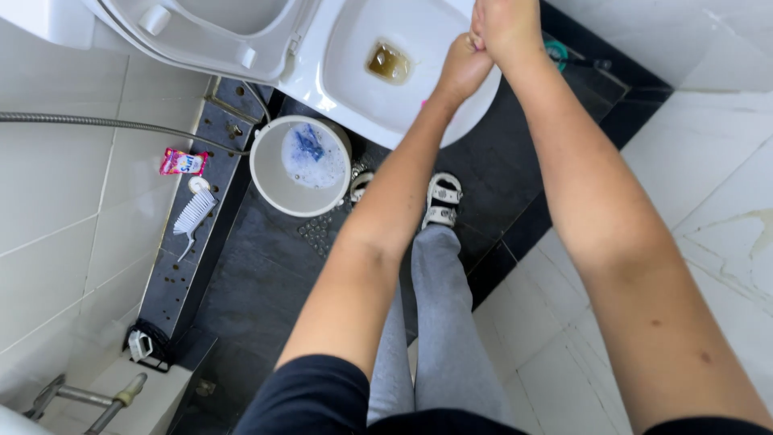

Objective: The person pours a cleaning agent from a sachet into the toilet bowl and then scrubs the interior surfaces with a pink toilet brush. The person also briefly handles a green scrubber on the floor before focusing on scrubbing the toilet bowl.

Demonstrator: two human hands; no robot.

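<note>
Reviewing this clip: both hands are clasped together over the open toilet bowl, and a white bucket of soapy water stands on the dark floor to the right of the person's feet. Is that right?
Not quite. In the head view the white bucket of soapy water stands on the dark floor to the left of the person's feet, not the right. The rest holds: the left hand and right hand are clasped together over the open toilet bowl.

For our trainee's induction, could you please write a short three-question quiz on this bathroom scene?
1. True or false: the toilet seat is raised.
2. What is in the white bucket? A) dry sand B) foamy water with something blue C) nothing
3. Where are the left hand and right hand?

Key:
1. True.
2. B.
3. Together, stacked, over the toilet bowl; both are closed, but whatever they grip cannot be made out.
</note>
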